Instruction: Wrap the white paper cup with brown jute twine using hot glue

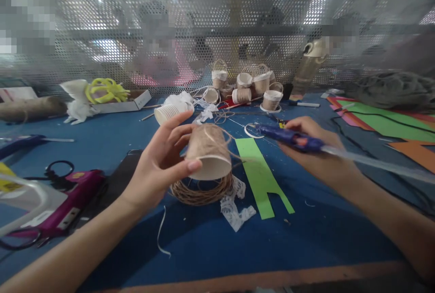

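Note:
My left hand (166, 154) grips a paper cup (209, 150) wrapped in brown twine, tilted with its white open rim toward me. A loose strand of twine trails off the cup to the right. In my right hand (307, 141) is a blue hot glue gun (288, 136), its nozzle pointing left toward the cup but apart from it. A clear glue stick (370, 161) sticks out of its back end. Under the cup lies a coil of brown twine (200, 193), with white lace (236, 207) beside it.
Green paper (256, 173) lies between my hands. Several twine-wrapped cups (261, 84) stand at the back, near stacked white cups (170, 110). A purple power strip (74, 197) and another glue gun (22, 144) lie left. Coloured sheets (387, 120) and a black cable (356, 141) are right.

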### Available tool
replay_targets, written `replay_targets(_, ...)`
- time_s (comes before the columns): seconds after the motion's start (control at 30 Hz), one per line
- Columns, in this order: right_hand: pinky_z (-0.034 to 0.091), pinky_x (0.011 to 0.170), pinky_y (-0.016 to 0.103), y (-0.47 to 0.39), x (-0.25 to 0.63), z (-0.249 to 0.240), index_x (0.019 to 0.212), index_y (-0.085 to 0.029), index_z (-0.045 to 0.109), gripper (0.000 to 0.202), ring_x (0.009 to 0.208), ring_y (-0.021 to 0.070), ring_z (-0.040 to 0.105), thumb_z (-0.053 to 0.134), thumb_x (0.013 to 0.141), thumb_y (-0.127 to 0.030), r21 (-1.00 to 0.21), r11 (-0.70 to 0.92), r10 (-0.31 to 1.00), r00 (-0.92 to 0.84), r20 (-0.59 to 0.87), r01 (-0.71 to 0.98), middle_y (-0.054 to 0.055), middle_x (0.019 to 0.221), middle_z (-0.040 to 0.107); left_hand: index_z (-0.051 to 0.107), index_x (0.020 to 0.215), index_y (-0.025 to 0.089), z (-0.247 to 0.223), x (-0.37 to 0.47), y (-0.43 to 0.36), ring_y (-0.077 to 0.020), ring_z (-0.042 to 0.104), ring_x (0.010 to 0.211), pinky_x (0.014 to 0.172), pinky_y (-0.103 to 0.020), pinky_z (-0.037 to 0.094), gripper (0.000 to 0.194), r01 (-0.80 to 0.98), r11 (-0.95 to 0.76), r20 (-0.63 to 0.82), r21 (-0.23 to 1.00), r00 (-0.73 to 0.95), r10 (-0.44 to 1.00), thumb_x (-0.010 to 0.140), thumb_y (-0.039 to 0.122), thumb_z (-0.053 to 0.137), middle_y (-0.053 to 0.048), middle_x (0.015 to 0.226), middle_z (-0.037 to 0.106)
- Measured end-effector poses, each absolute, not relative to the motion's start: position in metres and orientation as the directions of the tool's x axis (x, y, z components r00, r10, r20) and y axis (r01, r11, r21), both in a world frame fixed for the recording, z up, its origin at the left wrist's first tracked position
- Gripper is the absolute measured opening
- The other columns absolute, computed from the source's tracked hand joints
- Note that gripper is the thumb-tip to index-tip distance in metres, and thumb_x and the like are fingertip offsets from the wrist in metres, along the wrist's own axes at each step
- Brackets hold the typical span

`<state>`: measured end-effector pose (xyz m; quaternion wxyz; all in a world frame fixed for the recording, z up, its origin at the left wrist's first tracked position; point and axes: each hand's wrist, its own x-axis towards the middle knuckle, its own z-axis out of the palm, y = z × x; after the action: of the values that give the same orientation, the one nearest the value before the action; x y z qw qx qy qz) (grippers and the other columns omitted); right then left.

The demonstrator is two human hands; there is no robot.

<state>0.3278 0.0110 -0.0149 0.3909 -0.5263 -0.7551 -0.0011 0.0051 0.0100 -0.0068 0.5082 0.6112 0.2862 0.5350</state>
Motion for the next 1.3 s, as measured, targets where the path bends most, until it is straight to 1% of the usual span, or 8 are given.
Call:
replay_targets(0.1,0.052,0.063,0.033,0.015,0.327,-0.027,0.120,-0.021,0.063,0.045,0.080,0.0269,0.073,0.075,0.076,-0.023,-0.367,0.431,0.856,-0.244,0.455,0.824,0.008,0.100,0.074,0.059,0.140,0.040,-0.007,0.006,0.006,-0.0248,0.063,0.124,0.093,-0.027,0.060,0.076,-0.131,-0.406,0.425,0.904,0.350,0.835,0.073,0.024,0.092,-0.002,0.125,0.066)
replay_targets(0.23,0.060,0.084,0.041,0.017,0.329,-0.043,0.146,-0.024,0.051,0.072,0.105,0.0305,0.073,0.070,0.077,-0.018,-0.347,0.494,0.857,-0.380,0.348,0.797,0.013,0.128,0.066,0.049,0.150,0.039,-0.012,0.003,0.002,-0.0296,0.058,0.131,0.098,-0.033,0.060,0.093,0.019,-0.504,0.455,0.864,0.400,0.796,0.070,0.021,0.094,-0.006,0.136,0.062)
replay_targets(0.43,0.044,0.117,0.058,0.017,0.330,-0.034,0.147,-0.031,0.048,0.077,0.146,0.0329,0.048,0.052,0.076,-0.001,-0.286,0.656,0.747,-0.546,0.379,0.698,0.010,0.152,0.051,0.046,0.151,0.041,-0.015,0.002,-0.001,-0.0315,0.057,0.134,0.105,-0.038,0.056,0.091,0.199,-0.629,0.511,0.751,0.427,0.746,0.074,0.030,0.092,-0.008,0.143,0.060)
replay_targets(0.67,0.060,0.093,0.042,-0.009,0.299,-0.017,0.124,-0.029,0.059,0.028,0.107,0.0244,0.069,0.058,0.098,-0.018,-0.284,0.777,0.603,-0.532,0.595,0.562,0.009,0.116,0.068,0.037,0.154,0.037,-0.017,0.006,-0.002,-0.0305,0.062,0.128,0.103,-0.041,0.056,0.085,0.412,-0.751,0.548,0.517,0.514,0.660,0.083,0.037,0.084,-0.009,0.145,0.059)
replay_targets(0.83,0.061,0.085,0.038,-0.022,0.276,-0.019,0.117,-0.028,0.057,0.021,0.096,0.0218,0.070,0.061,0.098,-0.022,-0.336,0.803,0.582,-0.522,0.624,0.493,0.006,0.104,0.070,0.033,0.155,0.028,-0.016,0.012,-0.002,-0.0321,0.061,0.125,0.110,-0.048,0.051,0.079,0.446,-0.868,0.608,0.220,0.633,0.479,0.090,0.033,0.077,-0.014,0.136,0.063)
replay_targets(0.97,0.060,0.075,0.033,-0.020,0.270,-0.018,0.115,-0.024,0.064,0.026,0.088,0.0192,0.067,0.052,0.097,-0.010,-0.157,0.869,0.454,-0.631,0.629,0.469,0.007,0.100,0.069,0.033,0.156,0.024,-0.016,0.016,-0.004,-0.0344,0.061,0.127,0.110,-0.050,0.051,0.078,0.422,-0.900,0.599,0.110,0.694,0.399,0.091,0.031,0.075,-0.017,0.140,0.062)
replay_targets(1.17,0.056,0.072,0.033,-0.015,0.278,-0.018,0.097,-0.016,0.070,0.017,0.084,0.0197,0.065,0.057,0.095,-0.004,0.053,0.855,0.351,-0.650,0.674,0.516,0.008,0.093,0.072,0.036,0.153,0.018,-0.018,0.012,-0.006,-0.0308,0.059,0.128,0.112,-0.047,0.050,0.068,0.426,-0.901,0.622,0.081,0.685,0.380,0.094,0.025,0.071,-0.018,0.138,0.062)
replay_targets(1.3,0.055,0.078,0.037,-0.008,0.285,-0.019,0.099,-0.012,0.071,0.012,0.088,0.0219,0.065,0.061,0.095,-0.007,0.039,0.789,0.434,-0.601,0.671,0.613,0.012,0.097,0.070,0.033,0.156,0.026,-0.017,0.010,-0.007,-0.0298,0.059,0.129,0.111,-0.046,0.051,0.079,0.419,-0.862,0.614,0.286,0.610,0.501,0.090,0.027,0.077,-0.013,0.139,0.061)
